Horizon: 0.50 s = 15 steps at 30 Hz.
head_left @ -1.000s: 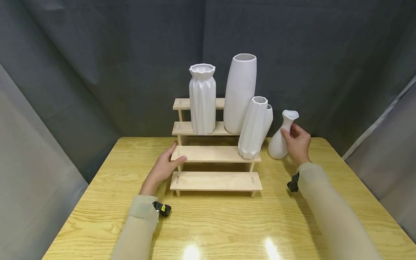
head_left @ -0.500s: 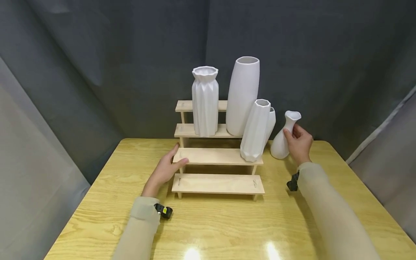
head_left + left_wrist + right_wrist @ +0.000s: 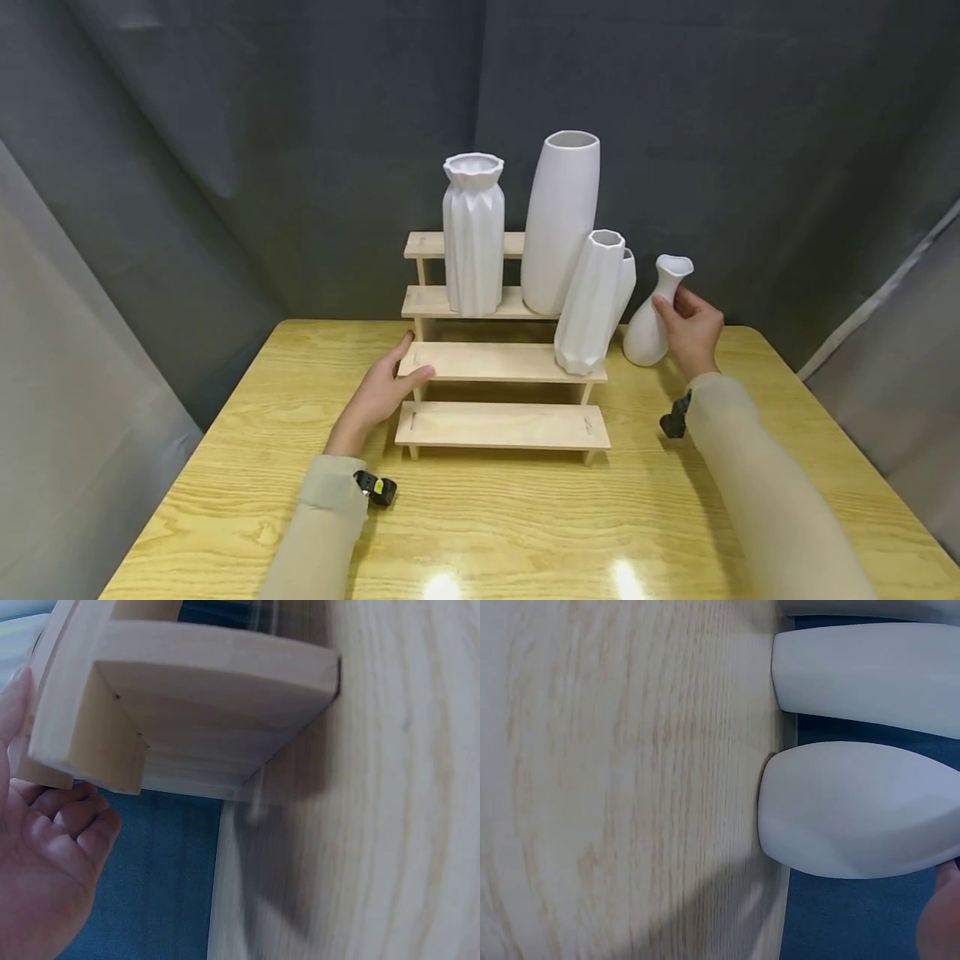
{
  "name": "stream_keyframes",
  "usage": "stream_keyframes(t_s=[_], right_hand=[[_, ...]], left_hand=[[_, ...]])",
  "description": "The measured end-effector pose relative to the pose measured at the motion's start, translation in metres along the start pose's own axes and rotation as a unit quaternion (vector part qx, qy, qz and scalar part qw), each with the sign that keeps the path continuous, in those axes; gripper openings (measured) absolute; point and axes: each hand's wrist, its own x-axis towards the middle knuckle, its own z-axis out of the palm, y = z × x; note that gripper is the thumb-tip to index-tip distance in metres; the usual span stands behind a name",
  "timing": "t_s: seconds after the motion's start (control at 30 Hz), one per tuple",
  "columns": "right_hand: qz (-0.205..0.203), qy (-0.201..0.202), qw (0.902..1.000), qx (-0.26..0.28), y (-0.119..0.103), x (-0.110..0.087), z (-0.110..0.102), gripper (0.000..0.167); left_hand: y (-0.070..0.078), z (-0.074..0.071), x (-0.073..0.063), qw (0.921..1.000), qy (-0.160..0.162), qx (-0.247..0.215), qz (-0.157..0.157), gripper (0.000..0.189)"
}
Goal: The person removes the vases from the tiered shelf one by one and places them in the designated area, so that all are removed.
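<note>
My left hand (image 3: pixel 378 390) grips the left end of a light wooden tiered stand (image 3: pixel 495 423), its thumb over the second step from the bottom. In the left wrist view its fingers (image 3: pixel 75 810) curl beside the wooden support (image 3: pixel 112 735). At the right, my right hand (image 3: pixel 693 332) pinches the neck of a small white bud vase (image 3: pixel 642 333) with a wavy rim. The bud vase's rounded base meets the tabletop in the right wrist view, where only a fingertip of that hand shows at the edge.
A pleated white vase (image 3: pixel 474 250) and a tall smooth one (image 3: pixel 558 225) stand on the third step up. On the second step's right end is a faceted vase (image 3: pixel 588 308), partly hiding another white vase (image 3: pixel 624 287). Dark curtain (image 3: pixel 337 167) hangs behind the wooden table (image 3: pixel 510 517).
The head view has shifted slightly, so the scene sits a little lower and further right. Both hands keep their holds, and the vases stay in place.
</note>
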Motion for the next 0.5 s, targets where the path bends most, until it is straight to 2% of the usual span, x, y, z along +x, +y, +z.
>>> stream_keyframes(t_s=[0.3,0.5], right_hand=[[0.004,-0.001,0.9988,0.048,0.006,-0.006,-0.005,0.057],[0.011,0.006,0.9976,0.067,0.005,-0.013,-0.009,0.063]], left_hand=[[-0.002,0.002,-0.001,0.9999,0.0,0.009,-0.009,0.093],[0.0,0.001,-0.001,0.9999,0.001,0.013,-0.002,0.092]])
